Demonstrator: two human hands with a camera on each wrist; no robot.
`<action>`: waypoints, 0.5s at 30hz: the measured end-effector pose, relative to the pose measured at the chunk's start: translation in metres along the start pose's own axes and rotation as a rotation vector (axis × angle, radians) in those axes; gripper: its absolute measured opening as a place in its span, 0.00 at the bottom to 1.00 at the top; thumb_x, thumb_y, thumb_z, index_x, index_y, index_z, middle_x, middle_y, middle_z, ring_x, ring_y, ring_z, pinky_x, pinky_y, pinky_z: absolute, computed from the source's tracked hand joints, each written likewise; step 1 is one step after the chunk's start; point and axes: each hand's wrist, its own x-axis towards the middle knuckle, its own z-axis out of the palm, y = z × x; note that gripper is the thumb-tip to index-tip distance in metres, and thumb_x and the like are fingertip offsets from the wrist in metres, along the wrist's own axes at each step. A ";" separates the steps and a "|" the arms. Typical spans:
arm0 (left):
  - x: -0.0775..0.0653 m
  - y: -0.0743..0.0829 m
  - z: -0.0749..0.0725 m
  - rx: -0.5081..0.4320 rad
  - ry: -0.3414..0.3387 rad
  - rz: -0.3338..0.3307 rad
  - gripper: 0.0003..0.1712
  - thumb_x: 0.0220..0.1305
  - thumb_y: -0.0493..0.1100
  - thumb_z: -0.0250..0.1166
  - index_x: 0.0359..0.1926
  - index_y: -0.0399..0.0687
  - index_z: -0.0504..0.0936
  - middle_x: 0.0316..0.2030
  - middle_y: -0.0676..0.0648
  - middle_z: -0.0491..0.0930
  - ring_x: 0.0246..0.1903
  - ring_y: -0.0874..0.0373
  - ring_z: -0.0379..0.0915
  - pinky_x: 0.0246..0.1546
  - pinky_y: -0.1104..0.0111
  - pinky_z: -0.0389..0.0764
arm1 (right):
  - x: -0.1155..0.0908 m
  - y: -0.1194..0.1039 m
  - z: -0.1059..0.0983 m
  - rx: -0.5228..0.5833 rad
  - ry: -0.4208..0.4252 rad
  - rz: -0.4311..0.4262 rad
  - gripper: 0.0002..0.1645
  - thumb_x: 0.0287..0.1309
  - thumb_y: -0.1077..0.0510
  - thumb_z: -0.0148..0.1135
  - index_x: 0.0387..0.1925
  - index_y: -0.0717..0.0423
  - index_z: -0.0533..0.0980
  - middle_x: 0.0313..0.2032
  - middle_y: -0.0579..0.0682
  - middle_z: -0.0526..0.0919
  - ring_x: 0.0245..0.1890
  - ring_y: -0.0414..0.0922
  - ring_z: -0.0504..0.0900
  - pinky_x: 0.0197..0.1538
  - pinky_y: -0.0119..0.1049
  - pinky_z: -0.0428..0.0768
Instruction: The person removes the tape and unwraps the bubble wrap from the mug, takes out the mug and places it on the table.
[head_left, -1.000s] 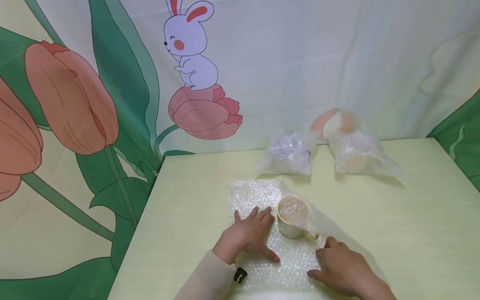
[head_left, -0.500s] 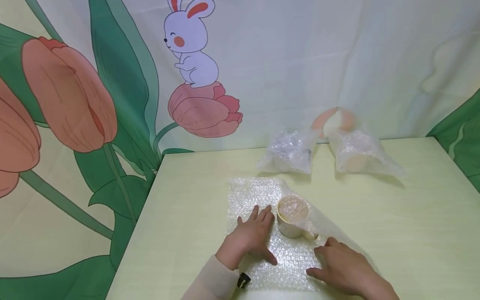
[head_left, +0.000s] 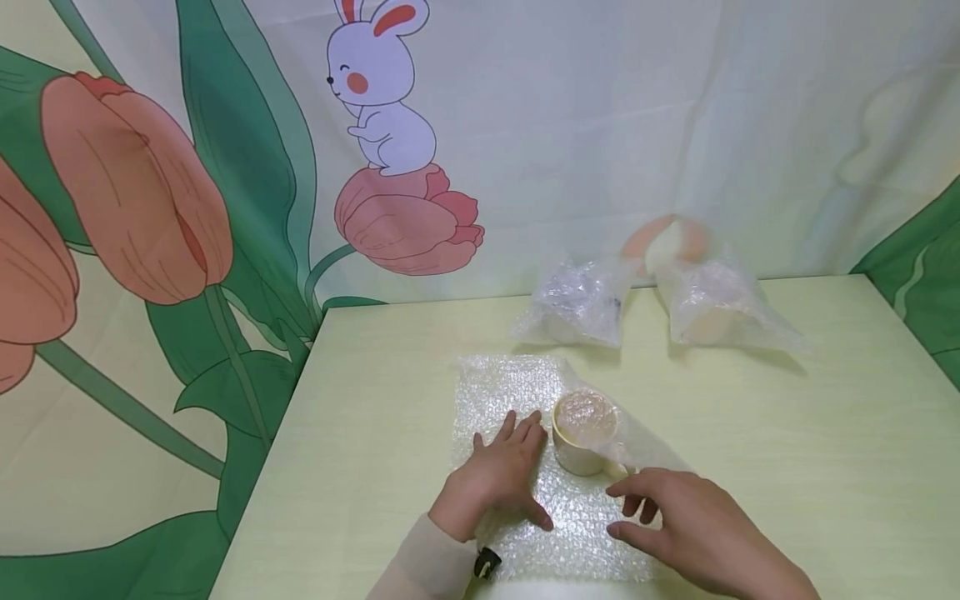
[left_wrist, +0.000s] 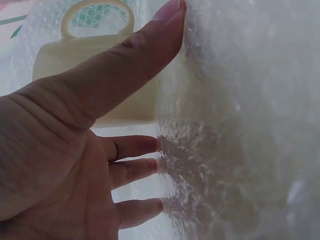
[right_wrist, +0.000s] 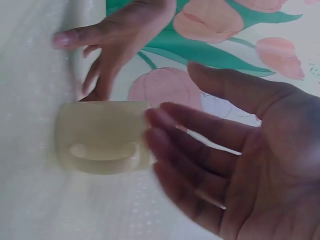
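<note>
A cream mug (head_left: 576, 458) stands upright on a sheet of bubble wrap (head_left: 510, 385). One corner of the sheet lies folded over the mug's mouth and trails off to the right. My left hand (head_left: 497, 473) rests on the sheet just left of the mug, fingers spread, with fingertips and thumb tip against the wrap in the left wrist view. Near the mug's handle (right_wrist: 105, 162) hovers my right hand (head_left: 686, 517), fingers loosely bent and thumb apart. Nothing shows between its fingers in the right wrist view.
Two bubble-wrapped bundles, one at the back middle (head_left: 576, 304) and one to its right (head_left: 712, 308), stand by the table's far edge. Behind the pale table (head_left: 360, 417) hangs a printed cloth (head_left: 562, 125). A black strap piece (head_left: 487, 562) hangs at my left wrist.
My right hand has lifted off the sheet beside the handle, its thumb and fingers now parted. The left hand and the mug have stayed nearly where they were.
</note>
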 end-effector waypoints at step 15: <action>0.000 0.000 0.001 0.000 0.007 0.003 0.76 0.36 0.69 0.84 0.81 0.49 0.54 0.84 0.48 0.42 0.83 0.41 0.36 0.70 0.28 0.58 | 0.023 -0.009 0.000 -0.076 0.413 -0.150 0.32 0.51 0.53 0.81 0.60 0.44 0.82 0.65 0.47 0.79 0.68 0.55 0.71 0.64 0.59 0.75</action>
